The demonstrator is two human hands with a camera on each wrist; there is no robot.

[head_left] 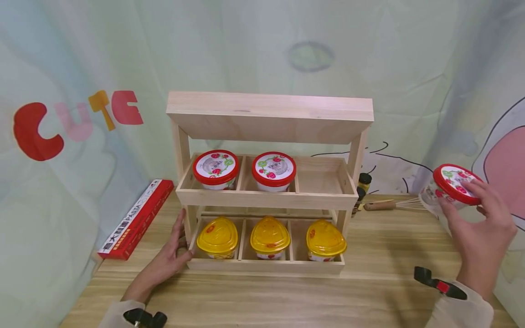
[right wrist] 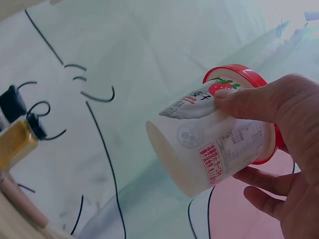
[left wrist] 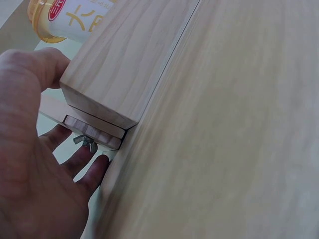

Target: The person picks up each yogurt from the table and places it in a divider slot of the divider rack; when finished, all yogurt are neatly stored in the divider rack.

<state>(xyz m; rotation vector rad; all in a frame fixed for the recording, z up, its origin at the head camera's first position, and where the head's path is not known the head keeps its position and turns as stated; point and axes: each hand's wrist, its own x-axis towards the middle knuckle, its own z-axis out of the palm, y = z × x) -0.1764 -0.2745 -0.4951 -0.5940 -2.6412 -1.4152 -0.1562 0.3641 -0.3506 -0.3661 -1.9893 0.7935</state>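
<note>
A two-tier wooden rack (head_left: pixel 267 199) stands on the table. My left hand (head_left: pixel 166 255) grips its lower left front corner. In the left wrist view, the thumb lies at the wooden corner (left wrist: pixel 107 89) and the fingers reach along the side by a wing nut (left wrist: pixel 86 143). My right hand (head_left: pixel 481 228) holds a red-lidded strawberry cup (head_left: pixel 457 184) in the air, right of the rack. The right wrist view shows the white cup (right wrist: pixel 209 144) tilted between thumb and fingers. Two like cups, left (head_left: pixel 216 168) and middle (head_left: pixel 274 171), sit in the upper tier; its right compartment (head_left: pixel 321 175) is bare.
The lower tier holds three yellow-lidded cups: left (head_left: pixel 218 236), middle (head_left: pixel 270 236) and right (head_left: pixel 325 239). A red pasta box (head_left: pixel 137 218) lies left of the rack. Behind its right side are small black-capped bottles (head_left: pixel 364 181) and a whisk (head_left: pixel 381 206).
</note>
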